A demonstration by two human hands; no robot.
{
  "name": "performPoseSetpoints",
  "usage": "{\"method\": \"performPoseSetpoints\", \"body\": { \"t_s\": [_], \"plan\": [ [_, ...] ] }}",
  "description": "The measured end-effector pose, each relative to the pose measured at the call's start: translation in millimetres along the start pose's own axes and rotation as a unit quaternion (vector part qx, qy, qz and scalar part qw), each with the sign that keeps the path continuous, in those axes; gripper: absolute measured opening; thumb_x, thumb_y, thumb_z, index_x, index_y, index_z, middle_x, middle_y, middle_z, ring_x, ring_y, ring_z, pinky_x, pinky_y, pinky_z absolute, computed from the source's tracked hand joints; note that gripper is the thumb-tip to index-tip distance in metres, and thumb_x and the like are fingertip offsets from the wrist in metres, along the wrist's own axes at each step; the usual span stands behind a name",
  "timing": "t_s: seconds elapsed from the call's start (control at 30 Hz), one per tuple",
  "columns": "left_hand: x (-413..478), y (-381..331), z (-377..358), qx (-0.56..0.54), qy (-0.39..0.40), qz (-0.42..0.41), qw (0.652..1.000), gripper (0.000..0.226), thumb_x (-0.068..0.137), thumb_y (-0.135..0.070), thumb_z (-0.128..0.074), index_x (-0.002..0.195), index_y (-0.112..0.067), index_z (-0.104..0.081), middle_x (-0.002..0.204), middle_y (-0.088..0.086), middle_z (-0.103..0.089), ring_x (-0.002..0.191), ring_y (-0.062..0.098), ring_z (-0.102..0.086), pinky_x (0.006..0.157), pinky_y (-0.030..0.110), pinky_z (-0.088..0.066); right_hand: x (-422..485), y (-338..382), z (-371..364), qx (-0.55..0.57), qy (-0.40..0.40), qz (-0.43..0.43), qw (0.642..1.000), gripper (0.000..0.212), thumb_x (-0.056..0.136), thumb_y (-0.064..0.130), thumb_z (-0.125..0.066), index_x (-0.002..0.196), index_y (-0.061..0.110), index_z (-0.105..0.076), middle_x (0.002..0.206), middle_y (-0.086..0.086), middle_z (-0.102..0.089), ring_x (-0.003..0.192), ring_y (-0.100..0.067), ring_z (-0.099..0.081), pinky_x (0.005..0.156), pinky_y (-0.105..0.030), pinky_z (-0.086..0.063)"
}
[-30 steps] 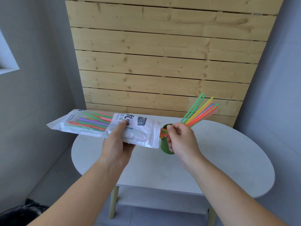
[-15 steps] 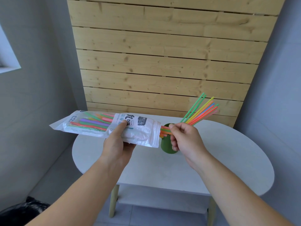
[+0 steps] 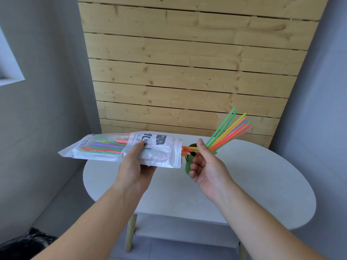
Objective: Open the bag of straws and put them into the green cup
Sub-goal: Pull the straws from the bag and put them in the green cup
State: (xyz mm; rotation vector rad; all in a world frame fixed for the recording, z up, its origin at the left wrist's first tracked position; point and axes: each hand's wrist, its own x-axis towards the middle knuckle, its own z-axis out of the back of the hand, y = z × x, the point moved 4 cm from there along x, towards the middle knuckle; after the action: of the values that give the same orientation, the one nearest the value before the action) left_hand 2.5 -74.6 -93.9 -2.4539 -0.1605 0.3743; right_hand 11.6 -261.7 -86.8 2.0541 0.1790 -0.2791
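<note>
Gripping the straw bag (image 3: 161, 156) level in your left hand (image 3: 131, 169), you are holding its mouth beside the green cup (image 3: 187, 167); your right hand (image 3: 208, 166) is curling loosely at the protruding straws (image 3: 187, 148), grip impossible to tell

table (image 3: 244, 184) white, oval | plank panel (image 3: 187, 72) pine, behind | black bag (image 3: 28, 243) floor, left

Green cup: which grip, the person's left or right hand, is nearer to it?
Right. The right grip sits directly in front of the green cup, fingers overlapping it in view. The left grip holds the bag of straws, off to the cup's left.
</note>
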Motion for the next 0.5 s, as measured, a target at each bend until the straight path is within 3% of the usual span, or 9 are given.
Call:
{"method": "performPoseSetpoints", "body": {
  "t_s": [0.07,0.2,0.33,0.5],
  "plan": [
    [0,1,0,0.002,0.002,0.001,1.000,0.011,0.098,-0.012,-0.066,0.104,-0.011,-0.074,0.100,0.006,-0.081,0.090,0.022,-0.080,0.079,0.037,-0.066,-1,-6,-5,0.019,0.011,-0.017,1.000,0.042,0.072,0.045,-0.083,0.097,0.018,-0.063,0.061,0.002,-0.049,0.047,-0.011,-0.044,0.041,-0.022,-0.039],
    [1,2,-1,0.005,0.006,0.003,1.000,0.011,0.097,-0.012,-0.067,0.105,-0.010,-0.074,0.104,0.008,-0.082,0.095,0.024,-0.079,0.079,0.037,-0.065,2,-7,-8,0.075,-0.014,-0.008,0.997,0.014,0.089,0.025,-0.075,0.087,0.016,-0.064,0.060,0.004,-0.049,0.045,-0.007,-0.042,0.039,-0.019,-0.037],
    [0,3,-2,0.002,0.005,0.005,1.000,0.011,0.097,-0.012,-0.066,0.104,-0.010,-0.074,0.104,0.008,-0.082,0.093,0.024,-0.080,0.079,0.038,-0.066,4,4,-7,0.058,-0.037,0.047,0.997,0.015,0.096,0.020,-0.067,0.081,0.016,-0.065,0.055,0.006,-0.051,0.046,-0.006,-0.045,0.043,-0.019,-0.041],
    [-2,3,-4,-0.009,0.009,0.011,1.000,0.011,0.098,-0.011,-0.065,0.104,-0.010,-0.074,0.101,0.007,-0.082,0.091,0.023,-0.080,0.077,0.037,-0.066,2,11,-6,0.008,-0.045,0.113,0.993,0.015,0.096,0.024,-0.067,0.085,0.016,-0.074,0.072,0.001,-0.068,0.063,-0.012,-0.060,0.063,-0.025,-0.048]
  ]
}}
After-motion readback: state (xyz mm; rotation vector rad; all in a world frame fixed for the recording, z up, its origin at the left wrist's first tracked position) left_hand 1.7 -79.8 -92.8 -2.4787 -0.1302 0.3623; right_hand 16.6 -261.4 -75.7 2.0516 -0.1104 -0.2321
